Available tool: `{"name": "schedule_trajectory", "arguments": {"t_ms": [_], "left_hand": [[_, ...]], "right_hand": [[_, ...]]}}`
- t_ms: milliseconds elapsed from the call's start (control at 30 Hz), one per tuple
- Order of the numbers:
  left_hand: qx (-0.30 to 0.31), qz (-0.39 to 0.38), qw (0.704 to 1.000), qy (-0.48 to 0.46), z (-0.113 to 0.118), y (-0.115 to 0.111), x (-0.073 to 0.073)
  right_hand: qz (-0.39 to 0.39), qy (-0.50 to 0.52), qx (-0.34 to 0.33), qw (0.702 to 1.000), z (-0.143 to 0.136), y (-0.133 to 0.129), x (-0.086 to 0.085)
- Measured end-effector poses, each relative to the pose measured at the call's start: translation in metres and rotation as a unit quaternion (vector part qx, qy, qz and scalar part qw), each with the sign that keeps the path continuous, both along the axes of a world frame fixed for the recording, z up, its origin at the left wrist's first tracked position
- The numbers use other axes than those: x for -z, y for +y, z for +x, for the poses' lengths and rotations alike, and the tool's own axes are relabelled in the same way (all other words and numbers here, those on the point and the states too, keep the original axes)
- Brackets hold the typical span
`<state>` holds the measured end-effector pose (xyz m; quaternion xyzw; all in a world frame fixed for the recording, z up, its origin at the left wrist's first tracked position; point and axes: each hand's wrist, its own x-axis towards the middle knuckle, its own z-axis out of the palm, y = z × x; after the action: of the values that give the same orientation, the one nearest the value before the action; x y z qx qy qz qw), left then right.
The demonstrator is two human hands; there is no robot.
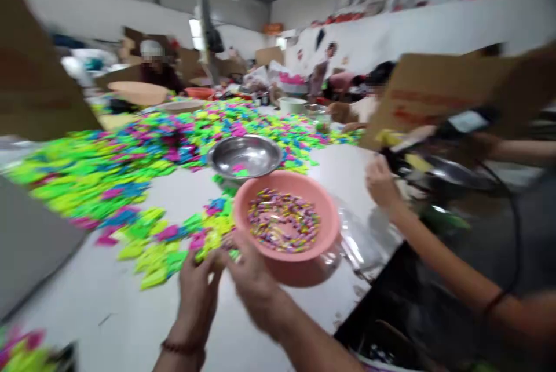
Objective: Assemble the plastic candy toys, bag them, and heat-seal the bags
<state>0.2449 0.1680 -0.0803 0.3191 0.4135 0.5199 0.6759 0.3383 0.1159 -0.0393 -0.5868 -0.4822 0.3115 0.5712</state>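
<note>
My left hand (pixel 197 285) and my right hand (pixel 254 279) meet low in the middle of the view, fingertips pinched together. Whatever small thing lies between them is blurred and mostly covered by the fingers. Just beyond the fingertips lie neon yellow, green, pink and blue pieces (pixel 154 244), part of a large heap that spreads over the white table (pixel 125 314). Right beside my right hand stands a pink basin (pixel 328 215) with many small multicoloured bits (pixel 282 221) in it. Behind the basin is a steel bowl (pixel 217 157) holding a few pink and green pieces.
At the right a co-worker's arm (pixel 434 262) reaches in, near a dark hand-held tool with a cord (pixel 464 123). Clear plastic bags (pixel 360 239) lie right of the basin. Cardboard sheets (pixel 39 70) stand on both sides. Other people (pixel 158 70) sit farther back.
</note>
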Motion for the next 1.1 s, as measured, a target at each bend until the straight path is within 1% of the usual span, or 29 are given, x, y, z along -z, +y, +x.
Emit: {"name": "schedule_trajectory", "arguments": {"t_ms": [33, 67, 100, 167, 267, 367, 433, 600, 700, 767, 833, 900, 1000, 1067, 1100], "left_hand": [[-0.025, -0.007, 1.0, -0.009, 0.001, 0.003, 0.003], [-0.029, -0.027, 0.998, -0.04, 0.0, 0.007, 0.006], [-0.033, -0.046, 0.997, -0.06, -0.001, 0.013, 0.008], [-0.038, -0.07, 0.992, -0.098, -0.006, 0.02, 0.01], [-0.032, -0.079, 0.989, -0.118, -0.013, 0.023, 0.01], [-0.021, -0.085, 0.988, -0.124, -0.017, 0.02, 0.009], [-0.01, -0.079, 0.988, -0.129, -0.019, 0.019, 0.008], [0.027, -0.069, 0.989, -0.13, -0.027, 0.019, 0.006], [0.067, -0.067, 0.987, -0.129, -0.028, 0.016, 0.004], [0.099, -0.063, 0.983, -0.141, -0.026, 0.015, 0.003], [0.109, -0.059, 0.979, -0.161, -0.024, 0.014, 0.003], [0.113, -0.068, 0.979, -0.153, -0.024, 0.015, 0.003], [0.166, -0.116, 0.973, -0.11, -0.03, 0.019, 0.005], [0.174, -0.13, 0.969, -0.117, -0.035, 0.021, 0.006], [0.167, -0.129, 0.97, -0.124, -0.037, 0.022, 0.007]], "right_hand": [[-0.007, 0.017, -0.004, 1.0, 0.003, 0.003, 0.001], [-0.012, 0.027, -0.013, 0.999, 0.006, 0.006, 0.004], [-0.013, 0.017, -0.024, 0.999, 0.009, 0.01, 0.007], [0.003, -0.041, -0.027, 0.999, 0.012, 0.014, 0.017], [0.036, -0.13, -0.021, 0.991, 0.013, 0.013, 0.032], [0.034, -0.15, -0.036, 0.987, 0.014, 0.012, 0.043], [0.02, -0.14, -0.044, 0.989, 0.016, 0.012, 0.046], [-0.043, -0.063, -0.064, 0.995, 0.019, 0.015, 0.049], [-0.054, -0.01, -0.072, 0.996, 0.015, 0.017, 0.054], [-0.048, 0.002, -0.078, 0.996, 0.014, 0.019, 0.059], [-0.028, -0.032, -0.069, 0.997, 0.014, 0.021, 0.063], [0.015, -0.113, -0.048, 0.992, 0.016, 0.022, 0.066], [0.074, -0.262, -0.048, 0.961, 0.02, 0.021, 0.067], [0.077, -0.327, -0.065, 0.94, 0.023, 0.019, 0.066], [0.071, -0.339, -0.071, 0.935, 0.024, 0.017, 0.064]]}}
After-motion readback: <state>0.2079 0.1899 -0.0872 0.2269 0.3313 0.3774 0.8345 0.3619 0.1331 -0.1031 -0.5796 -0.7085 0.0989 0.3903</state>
